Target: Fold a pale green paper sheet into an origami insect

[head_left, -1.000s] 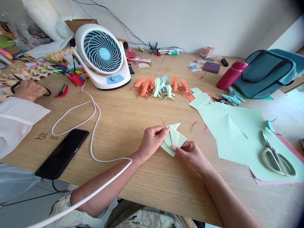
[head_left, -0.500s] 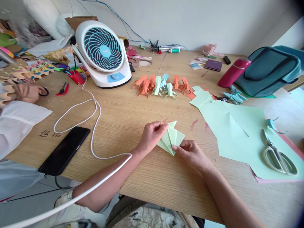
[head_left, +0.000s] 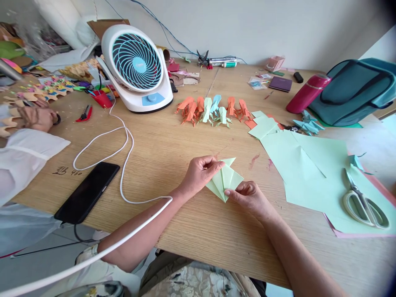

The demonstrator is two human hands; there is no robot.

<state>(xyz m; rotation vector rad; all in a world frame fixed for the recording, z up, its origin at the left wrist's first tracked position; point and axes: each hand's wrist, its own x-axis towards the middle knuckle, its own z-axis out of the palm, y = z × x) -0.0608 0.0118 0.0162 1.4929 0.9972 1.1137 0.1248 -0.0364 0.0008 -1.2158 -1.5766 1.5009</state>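
Note:
A folded light green paper piece (head_left: 227, 178) lies on the wooden table (head_left: 192, 231) in front of me. My left hand (head_left: 199, 173) pinches its upper left edge between thumb and fingers. My right hand (head_left: 249, 198) presses its lower tip with the fingertips. A row of finished paper figures (head_left: 212, 110) in orange, green and blue stands farther back on the table.
Large green paper sheets (head_left: 312, 169) with scissors (head_left: 363, 202) lie at the right. A white fan (head_left: 137, 68) stands at the back left, its cable (head_left: 123, 165) looping past a black phone (head_left: 88, 192). A red bottle (head_left: 305, 93), a teal bag (head_left: 355, 93) and another person's hand (head_left: 38, 117) are nearby.
My hands and the folded paper have stayed almost in place; the view shifted slightly. The other person's hand at the left drew back a little.

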